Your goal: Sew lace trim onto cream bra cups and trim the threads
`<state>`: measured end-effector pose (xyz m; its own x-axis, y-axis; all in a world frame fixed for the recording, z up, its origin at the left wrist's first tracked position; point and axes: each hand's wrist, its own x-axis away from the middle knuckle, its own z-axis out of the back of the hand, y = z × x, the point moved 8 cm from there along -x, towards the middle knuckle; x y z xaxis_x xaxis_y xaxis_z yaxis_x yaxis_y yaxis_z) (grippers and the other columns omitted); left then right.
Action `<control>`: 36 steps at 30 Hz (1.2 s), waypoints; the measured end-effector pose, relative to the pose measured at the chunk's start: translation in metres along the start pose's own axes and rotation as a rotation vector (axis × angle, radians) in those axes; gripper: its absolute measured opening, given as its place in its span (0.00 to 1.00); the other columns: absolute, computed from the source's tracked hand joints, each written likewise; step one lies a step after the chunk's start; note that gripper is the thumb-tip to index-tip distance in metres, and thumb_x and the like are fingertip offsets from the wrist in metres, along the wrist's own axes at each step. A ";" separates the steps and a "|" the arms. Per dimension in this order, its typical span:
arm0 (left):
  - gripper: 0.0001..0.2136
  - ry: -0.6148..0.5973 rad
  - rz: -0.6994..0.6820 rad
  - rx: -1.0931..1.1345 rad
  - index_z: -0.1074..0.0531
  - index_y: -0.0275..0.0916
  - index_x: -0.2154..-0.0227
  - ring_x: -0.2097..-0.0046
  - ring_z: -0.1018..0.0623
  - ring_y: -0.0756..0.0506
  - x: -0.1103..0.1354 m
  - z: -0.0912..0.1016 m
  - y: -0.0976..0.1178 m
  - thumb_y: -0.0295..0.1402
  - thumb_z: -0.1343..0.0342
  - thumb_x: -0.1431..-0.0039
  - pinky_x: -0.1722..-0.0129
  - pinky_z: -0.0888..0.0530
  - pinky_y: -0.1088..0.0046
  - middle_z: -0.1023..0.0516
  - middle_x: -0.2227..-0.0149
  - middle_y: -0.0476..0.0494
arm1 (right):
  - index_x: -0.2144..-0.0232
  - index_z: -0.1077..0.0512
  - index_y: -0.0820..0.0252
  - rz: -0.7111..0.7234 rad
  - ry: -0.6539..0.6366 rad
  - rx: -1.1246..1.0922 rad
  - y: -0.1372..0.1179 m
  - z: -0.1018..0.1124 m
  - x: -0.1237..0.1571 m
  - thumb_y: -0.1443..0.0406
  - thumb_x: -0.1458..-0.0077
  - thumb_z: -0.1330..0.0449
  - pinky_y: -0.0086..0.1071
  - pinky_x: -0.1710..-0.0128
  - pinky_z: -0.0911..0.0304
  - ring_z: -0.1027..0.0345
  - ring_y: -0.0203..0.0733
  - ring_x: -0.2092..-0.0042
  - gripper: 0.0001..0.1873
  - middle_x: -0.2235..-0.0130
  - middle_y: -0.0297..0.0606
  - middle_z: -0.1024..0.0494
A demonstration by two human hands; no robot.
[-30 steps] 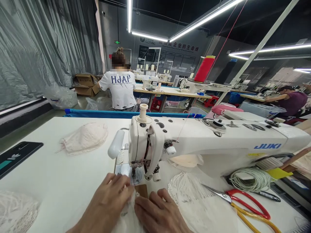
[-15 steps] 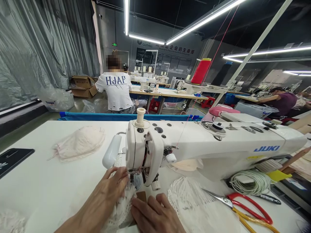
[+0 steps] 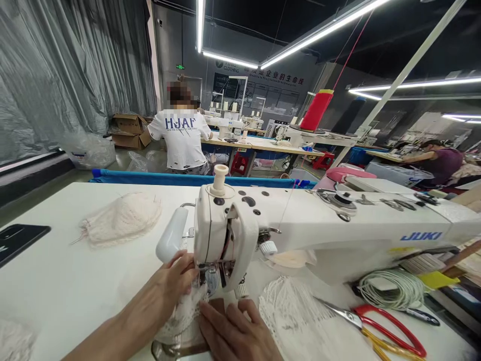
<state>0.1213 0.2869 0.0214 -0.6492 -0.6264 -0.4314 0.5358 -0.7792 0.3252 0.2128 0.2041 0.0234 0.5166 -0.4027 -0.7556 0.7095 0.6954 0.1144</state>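
Note:
White lace fabric (image 3: 184, 308) lies under the presser foot of a white sewing machine (image 3: 225, 225). My left hand (image 3: 171, 288) is closed on the lace, its fingertips just left of the needle area. My right hand (image 3: 236, 328) pinches the near edge of the same lace in front of the foot, with its fingers curled. A small brown piece (image 3: 217, 305) shows beside the right fingertips. Part of the lace is hidden beneath both hands, and the needle tip cannot be made out.
Scissors with red and yellow handles (image 3: 391, 326) lie at right, beside fringed white lace (image 3: 296, 311) and coiled pale cord (image 3: 391, 288). A cream lace piece (image 3: 122, 219) and a black phone (image 3: 22, 240) are at left. A person in a white shirt (image 3: 182, 138) sits ahead.
The lace has shifted slightly under the foot, and a metal edge now shows below it at the front. Both hands keep their hold, the left slightly further left. The view has tilted a little.

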 end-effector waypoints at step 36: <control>0.05 0.181 -0.270 -0.226 0.30 0.40 0.70 0.60 0.28 0.49 0.043 -0.019 0.024 0.25 0.47 0.41 0.56 0.42 0.64 0.23 0.58 0.54 | 0.63 0.30 0.63 -0.082 -0.149 -0.087 0.010 -0.007 0.004 0.51 0.34 0.66 0.35 0.71 0.56 0.40 0.37 0.72 0.31 0.71 0.36 0.29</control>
<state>0.1164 0.2420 -0.0048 -0.6882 -0.3697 -0.6242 0.4769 -0.8790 -0.0051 0.2189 0.2136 0.0172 0.5282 -0.5395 -0.6557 0.7117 0.7024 -0.0047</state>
